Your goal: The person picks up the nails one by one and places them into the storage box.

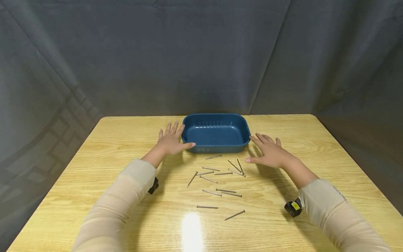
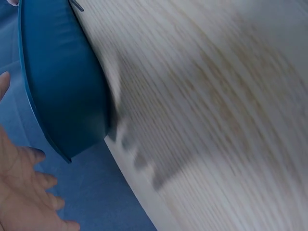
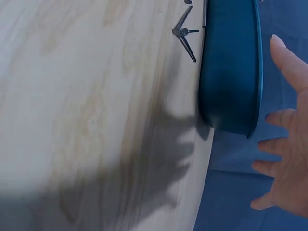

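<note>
A dark blue rectangular tray (image 1: pixel 216 133) stands empty at the middle of the wooden table (image 1: pixel 94 182). My left hand (image 1: pixel 171 141) hovers flat with fingers spread at the tray's left front corner, thumb tip right by the rim. My right hand (image 1: pixel 267 152) is spread the same way at the tray's right front corner. Neither hand holds anything. Several steel nails (image 1: pixel 207 207) lie scattered on the table in front of the tray, between my forearms. The left wrist view shows the tray's side (image 2: pixel 62 96) and my fingers (image 2: pixel 24 192). In the right wrist view are the tray (image 3: pixel 231 72), my right hand (image 3: pixel 288 159) and nails (image 3: pixel 185 36).
A grey cloth backdrop (image 1: pixel 201 52) hangs behind the table. Small black wrist cameras sit under my left sleeve (image 1: pixel 153 185) and right sleeve (image 1: pixel 294 207). The table's far edge runs just behind the tray.
</note>
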